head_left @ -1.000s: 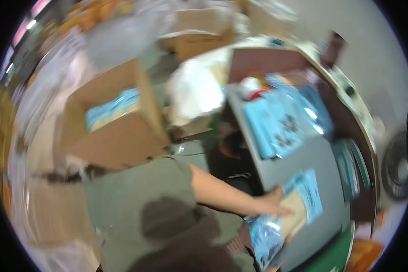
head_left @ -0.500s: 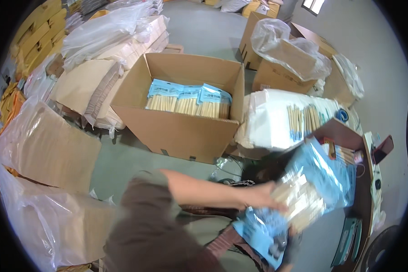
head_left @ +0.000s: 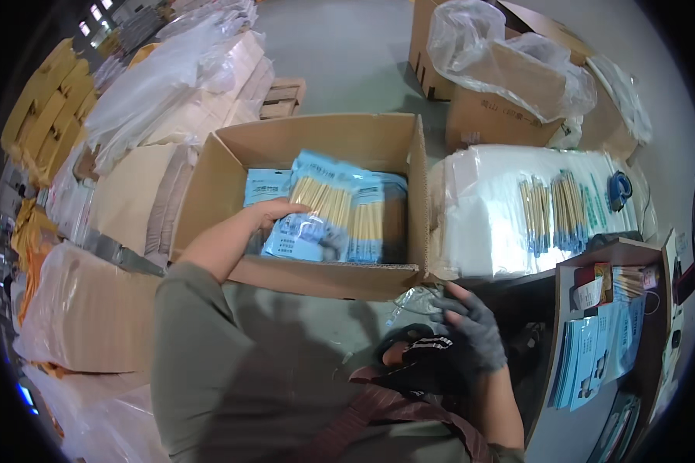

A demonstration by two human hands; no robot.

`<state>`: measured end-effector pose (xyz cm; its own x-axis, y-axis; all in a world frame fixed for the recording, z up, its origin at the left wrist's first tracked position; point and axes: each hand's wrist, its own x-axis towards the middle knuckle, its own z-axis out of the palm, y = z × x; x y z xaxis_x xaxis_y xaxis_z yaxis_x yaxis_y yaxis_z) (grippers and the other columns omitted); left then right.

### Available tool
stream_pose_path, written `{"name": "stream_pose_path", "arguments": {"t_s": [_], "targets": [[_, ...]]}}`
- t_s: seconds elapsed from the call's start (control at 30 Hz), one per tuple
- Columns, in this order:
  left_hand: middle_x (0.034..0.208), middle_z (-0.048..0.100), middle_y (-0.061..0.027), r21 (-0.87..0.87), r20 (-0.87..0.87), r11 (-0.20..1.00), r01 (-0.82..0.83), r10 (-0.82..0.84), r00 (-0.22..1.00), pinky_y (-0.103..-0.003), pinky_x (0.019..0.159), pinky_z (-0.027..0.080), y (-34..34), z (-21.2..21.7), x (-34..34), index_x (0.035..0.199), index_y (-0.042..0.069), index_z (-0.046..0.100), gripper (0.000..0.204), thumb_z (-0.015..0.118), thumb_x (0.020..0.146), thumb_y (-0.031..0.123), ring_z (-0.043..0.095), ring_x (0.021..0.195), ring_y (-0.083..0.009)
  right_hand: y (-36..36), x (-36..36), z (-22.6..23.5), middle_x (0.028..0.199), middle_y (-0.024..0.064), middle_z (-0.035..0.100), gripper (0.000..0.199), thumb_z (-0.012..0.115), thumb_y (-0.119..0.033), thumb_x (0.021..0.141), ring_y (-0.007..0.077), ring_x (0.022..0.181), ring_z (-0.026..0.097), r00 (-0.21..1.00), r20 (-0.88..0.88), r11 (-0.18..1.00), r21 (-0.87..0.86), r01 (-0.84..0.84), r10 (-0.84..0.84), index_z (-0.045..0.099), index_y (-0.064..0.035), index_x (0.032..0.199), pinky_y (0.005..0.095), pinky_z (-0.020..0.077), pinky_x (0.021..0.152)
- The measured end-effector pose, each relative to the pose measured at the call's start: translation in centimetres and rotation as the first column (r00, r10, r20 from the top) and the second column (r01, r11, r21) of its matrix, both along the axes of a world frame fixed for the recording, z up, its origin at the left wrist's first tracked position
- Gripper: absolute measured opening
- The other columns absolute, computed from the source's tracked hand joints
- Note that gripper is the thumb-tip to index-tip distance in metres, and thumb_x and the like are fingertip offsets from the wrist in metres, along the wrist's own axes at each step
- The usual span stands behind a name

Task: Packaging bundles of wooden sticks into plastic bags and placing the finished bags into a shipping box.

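Note:
My bare left hand (head_left: 274,210) reaches into the large cardboard box (head_left: 324,284) and grips a blue-and-clear pack of chopsticks (head_left: 324,202) by its left side. That pack lies tilted over other blue packs, one showing at its right (head_left: 369,220) and part of one at its left (head_left: 262,185). My thumb is on top of the pack; the other fingers are mostly hidden. In a grey glove, my right hand (head_left: 475,332) hangs just outside the box's near right corner, its fingers apart and holding nothing.
Right of the box, bundles of loose sticks (head_left: 567,212) lie on a white plastic-wrapped stack (head_left: 486,224) beside a blue tape roll (head_left: 619,190). Flat blue bags (head_left: 583,359) stand in a brown-edged shelf (head_left: 552,339). Wrapped stacks (head_left: 93,309) line the left; open cartons (head_left: 502,116) stand behind.
The view has shifted. My left hand has swung left from beside the shelf into the box with the chopstick pack. My right hand, earlier low beside the blue bags, is now near the box corner.

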<state>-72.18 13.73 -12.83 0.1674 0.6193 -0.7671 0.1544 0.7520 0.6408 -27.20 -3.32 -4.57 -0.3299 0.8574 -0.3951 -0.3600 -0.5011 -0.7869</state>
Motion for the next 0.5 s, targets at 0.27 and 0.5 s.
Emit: {"name": "stream_pose_path", "arguments": {"t_s": [0.27,0.5], "targets": [[0.13,0.048,-0.0155,0.128,-0.261,0.992,-0.016,0.049,0.964,-0.044,0.093,0.046,-2.3,-6.6,1.1,0.14,0.003,0.025,0.092,0.081,0.069,0.023,0.05,0.118,-0.0243,-15.0,11.2,-9.4,0.116,0.0149,0.058,0.068,0.064,-0.008,0.077,0.0216,0.096,0.061,0.842,0.16,0.85,-0.027,0.526,-0.515,0.037,-0.0066,0.139,0.033,0.051,0.08],[0.108,0.064,-0.0167,-0.422,-0.866,0.515,0.746,-0.472,-0.164,-0.042,0.08,0.049,5.0,-3.2,6.0,0.109,0.006,0.062,0.057,0.077,0.067,0.041,0.062,0.092,-0.0336,-27.8,10.1,-7.7,0.108,0.0129,0.062,0.044,0.052,0.003,0.085,0.0185,0.096,0.061,0.593,0.464,0.686,0.043,0.727,-0.658,0.048,-0.0011,0.128,0.0285,0.0503,0.084]]}}
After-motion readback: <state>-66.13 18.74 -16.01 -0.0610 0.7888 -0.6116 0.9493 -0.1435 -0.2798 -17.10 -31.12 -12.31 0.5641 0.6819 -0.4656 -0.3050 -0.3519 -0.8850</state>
